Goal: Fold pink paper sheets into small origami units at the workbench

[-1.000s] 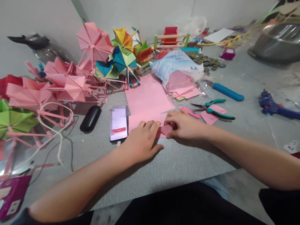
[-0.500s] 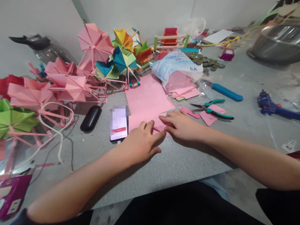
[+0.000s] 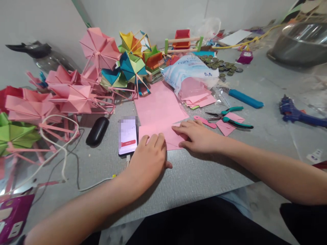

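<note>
A folded piece of pink paper (image 3: 173,139) lies flat on the table before me, a crease line showing along its near edge. My left hand (image 3: 150,153) presses on its left part, palm down with fingers slightly bent and the thumb out to the side. On the right part rests my right hand (image 3: 196,136), index finger and thumb stretched apart on the paper. Beyond the folded piece lies a larger pink sheet (image 3: 159,103). A phone (image 3: 128,136) with a lit screen and a cable sits just left of my left hand.
Several pink and coloured paper wheel models (image 3: 74,97) crowd the left. A black case (image 3: 97,131), pliers (image 3: 227,117), a blue-handled cutter (image 3: 246,98), a blue glue gun (image 3: 301,114), a copy-paper bag (image 3: 191,73), coins (image 3: 219,64) and a metal bowl (image 3: 301,47) lie around.
My left hand has slid left and down along the paper, uncovering its near edge. The right hand stays nearly in place. The view has shifted slightly.
</note>
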A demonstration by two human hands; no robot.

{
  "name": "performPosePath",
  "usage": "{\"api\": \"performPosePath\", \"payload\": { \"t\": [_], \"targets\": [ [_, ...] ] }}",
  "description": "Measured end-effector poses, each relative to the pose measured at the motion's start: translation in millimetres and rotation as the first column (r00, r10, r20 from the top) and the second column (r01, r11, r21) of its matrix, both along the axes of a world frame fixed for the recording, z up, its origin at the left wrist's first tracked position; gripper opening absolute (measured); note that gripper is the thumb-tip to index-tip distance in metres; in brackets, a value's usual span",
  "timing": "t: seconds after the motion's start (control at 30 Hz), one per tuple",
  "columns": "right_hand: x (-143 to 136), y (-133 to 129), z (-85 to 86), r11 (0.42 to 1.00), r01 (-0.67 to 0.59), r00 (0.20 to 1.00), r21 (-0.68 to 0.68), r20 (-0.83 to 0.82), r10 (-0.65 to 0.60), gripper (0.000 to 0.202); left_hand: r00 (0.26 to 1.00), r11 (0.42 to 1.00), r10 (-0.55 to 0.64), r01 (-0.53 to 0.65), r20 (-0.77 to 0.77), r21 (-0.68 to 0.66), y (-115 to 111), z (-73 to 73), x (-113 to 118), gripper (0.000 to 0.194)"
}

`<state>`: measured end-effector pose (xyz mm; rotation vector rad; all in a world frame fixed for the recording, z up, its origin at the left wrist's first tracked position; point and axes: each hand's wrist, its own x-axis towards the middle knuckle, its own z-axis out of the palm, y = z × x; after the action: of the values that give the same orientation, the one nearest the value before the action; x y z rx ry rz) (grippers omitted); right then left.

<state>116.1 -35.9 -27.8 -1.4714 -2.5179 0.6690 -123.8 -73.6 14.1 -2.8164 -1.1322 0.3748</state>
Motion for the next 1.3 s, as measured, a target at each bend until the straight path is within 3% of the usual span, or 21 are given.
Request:
{"api": "performPosePath", "payload": {
  "t": [0.1,0.17,0.4,0.67,1.03,1.23,1.3],
  "targets": [
    [0.0,-1.1,0.6,1.000,0.014,0.999,-0.006,-0.045,-0.015,0.053,0.995,0.995,-0.093,0.094,0.044,-0.039,-4.5,-10.6,3.1,0.088],
    [-0.3,-0.7,0.7,0.999,0.042,0.994,-0.015,-0.098,-0.043,0.044,0.993,0.991,-0.091,0.098,0.080,-0.091,-4.4,-17.1,4.6,0.098],
    [1.1,4.5,3.1,0.994,0.108,0.971,-0.030,-0.210,-0.112,0.013,0.983,0.981,-0.092,0.117,0.158,-0.157,10.5,-16.4,1.8,0.082],
    [5.3,4.2,0.9,0.997,0.079,0.976,-0.011,-0.202,-0.079,0.016,0.980,0.987,-0.037,0.067,0.198,-0.148,16.6,-20.7,-2.5,0.105],
    [7.5,6.5,1.0,1.000,0.010,0.987,-0.020,-0.163,-0.013,0.012,0.991,0.985,-0.070,0.087,0.115,-0.148,20.8,-22.8,-4.2,0.104],
    [4.5,4.2,5.4,0.999,0.025,0.993,0.020,-0.116,-0.023,0.004,0.997,0.989,0.002,0.010,0.078,-0.149,21.0,-21.7,-2.3,0.115],
    [1.2,2.0,7.1,0.998,0.058,0.995,0.039,-0.089,-0.054,0.018,0.998,0.989,0.012,-0.003,0.063,-0.145,21.6,-21.2,-1.9,0.119]
  ]
}}
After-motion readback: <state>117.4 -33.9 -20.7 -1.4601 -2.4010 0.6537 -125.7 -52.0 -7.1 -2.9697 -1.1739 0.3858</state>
